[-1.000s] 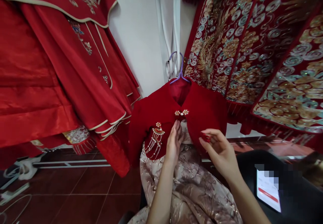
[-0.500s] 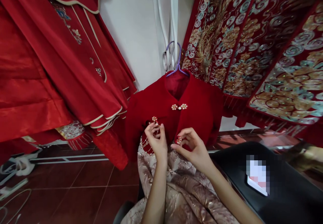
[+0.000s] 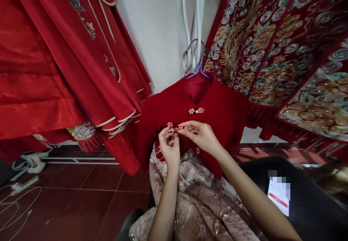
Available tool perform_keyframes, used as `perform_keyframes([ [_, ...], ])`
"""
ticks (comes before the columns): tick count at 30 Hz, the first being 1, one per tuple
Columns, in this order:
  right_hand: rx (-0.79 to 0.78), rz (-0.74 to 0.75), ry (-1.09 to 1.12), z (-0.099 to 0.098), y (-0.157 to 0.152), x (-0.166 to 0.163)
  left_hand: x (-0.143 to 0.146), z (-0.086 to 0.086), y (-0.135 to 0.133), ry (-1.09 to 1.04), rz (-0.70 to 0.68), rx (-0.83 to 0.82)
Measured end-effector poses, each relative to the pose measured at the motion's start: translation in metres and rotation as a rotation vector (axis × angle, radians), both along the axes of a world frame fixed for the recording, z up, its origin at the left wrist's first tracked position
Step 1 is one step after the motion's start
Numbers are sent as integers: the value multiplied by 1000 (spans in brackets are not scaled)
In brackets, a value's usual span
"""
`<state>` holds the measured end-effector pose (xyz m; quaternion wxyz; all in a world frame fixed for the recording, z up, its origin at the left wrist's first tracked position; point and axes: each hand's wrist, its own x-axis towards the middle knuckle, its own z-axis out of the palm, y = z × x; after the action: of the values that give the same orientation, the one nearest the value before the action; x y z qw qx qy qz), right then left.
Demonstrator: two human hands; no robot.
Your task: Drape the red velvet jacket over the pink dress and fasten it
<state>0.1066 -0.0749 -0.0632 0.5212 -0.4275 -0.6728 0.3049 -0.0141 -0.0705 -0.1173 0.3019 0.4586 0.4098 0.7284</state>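
A red jacket (image 3: 165, 105) hangs in front of me on a purple hanger (image 3: 201, 67). A pearl-beaded frog button (image 3: 197, 111) joins its front near the neck. Lower down, my left hand (image 3: 170, 150) pinches a flower-shaped beaded frog button (image 3: 170, 124) at the jacket's front. Fingertips of my right hand (image 3: 203, 136) are closed on a beaded loop (image 3: 178, 129), which is right beside the left fingertips. Whether loop and button are joined I cannot tell. Bead strands (image 3: 157, 152) hang by my left hand, and another beaded flower (image 3: 198, 150) shows below my right hand.
Shiny beige patterned fabric (image 3: 195, 201) lies over the lap beneath my arms. Red garments (image 3: 108, 88) hang at left, and an embroidered red garment (image 3: 261, 49) at right. A lit phone (image 3: 278, 197) rests on a black seat (image 3: 255, 168). White cables (image 3: 24, 201) lie on the tiled floor.
My right hand has moved up and left, bringing the beaded loop to my left hand. The left hand stays about where it was on the jacket. The view has shifted slightly.
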Motion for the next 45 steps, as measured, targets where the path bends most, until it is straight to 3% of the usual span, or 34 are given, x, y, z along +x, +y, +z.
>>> perform_keyframes([
  [4,116,-84,-1,0,4,-1,-1,0,1,-29,-114,-18],
  [10,84,-92,130,-19,-3,-10,-4,5,-6,-88,-148,-64],
  [23,204,-216,122,-26,-6,-27,-6,9,-7,-59,-63,-51],
  [45,283,-335,109,-38,2,-44,-23,9,3,72,-91,-52],
])
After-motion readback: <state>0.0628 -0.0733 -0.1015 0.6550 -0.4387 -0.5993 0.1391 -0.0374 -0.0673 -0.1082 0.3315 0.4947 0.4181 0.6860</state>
